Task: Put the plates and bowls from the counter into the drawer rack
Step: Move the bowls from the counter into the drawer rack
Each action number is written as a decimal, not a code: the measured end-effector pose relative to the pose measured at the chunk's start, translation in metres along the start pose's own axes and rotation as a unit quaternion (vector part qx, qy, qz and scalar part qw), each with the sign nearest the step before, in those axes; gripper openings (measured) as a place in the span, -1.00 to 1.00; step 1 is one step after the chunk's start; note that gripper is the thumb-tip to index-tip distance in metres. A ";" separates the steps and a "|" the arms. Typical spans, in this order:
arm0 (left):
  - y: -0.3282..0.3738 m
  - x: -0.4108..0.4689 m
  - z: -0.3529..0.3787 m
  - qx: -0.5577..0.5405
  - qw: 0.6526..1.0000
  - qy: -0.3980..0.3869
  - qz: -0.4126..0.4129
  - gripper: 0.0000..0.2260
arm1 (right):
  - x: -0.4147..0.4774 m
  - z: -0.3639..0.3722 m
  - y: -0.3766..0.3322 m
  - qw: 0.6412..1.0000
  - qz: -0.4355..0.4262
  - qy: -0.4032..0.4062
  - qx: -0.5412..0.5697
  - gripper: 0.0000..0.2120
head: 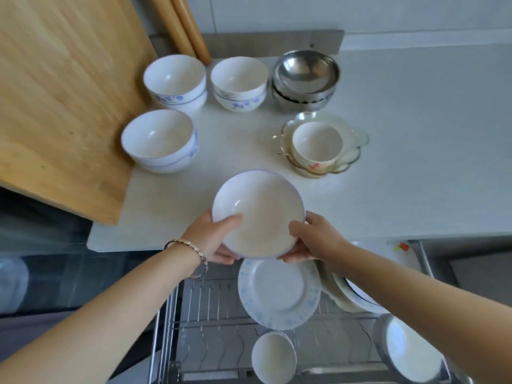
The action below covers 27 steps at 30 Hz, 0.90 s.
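I hold a white deep plate (259,209) with a thin blue rim over the counter's front edge. My left hand (214,236) grips its left side and my right hand (313,239) its right side, thumbs inside the rim. Below, the open wire drawer rack (205,306) holds a blue-patterned plate (278,293), more plates (357,297) under my right forearm, a small white bowl (273,356) and a plate at the right (412,353). On the counter stand stacked white bowls (160,139), (176,81), (239,81), steel bowls (306,77) and a cup on glass plates (317,144).
A large wooden cutting board (63,92) leans at the left, overhanging the white counter (415,162). Two wooden rolling pins (188,26) stand against the back wall. A dark cooktop surface (41,278) lies lower left.
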<state>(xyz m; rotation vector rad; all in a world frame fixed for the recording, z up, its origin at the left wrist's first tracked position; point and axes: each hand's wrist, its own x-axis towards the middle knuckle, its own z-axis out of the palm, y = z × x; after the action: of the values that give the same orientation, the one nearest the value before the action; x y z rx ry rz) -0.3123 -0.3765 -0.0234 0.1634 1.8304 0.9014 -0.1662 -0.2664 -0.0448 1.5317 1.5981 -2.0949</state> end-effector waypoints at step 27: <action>-0.221 0.029 0.385 0.275 0.947 -0.081 -0.148 -0.59 | -0.034 -0.236 0.304 0.920 0.197 0.167 -0.294 -0.38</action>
<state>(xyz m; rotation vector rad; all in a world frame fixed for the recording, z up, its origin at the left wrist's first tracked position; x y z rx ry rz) 0.0637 -0.3248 -0.2547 0.2909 1.8484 0.1481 0.1815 -0.2371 -0.2116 1.8234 1.6241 -1.0535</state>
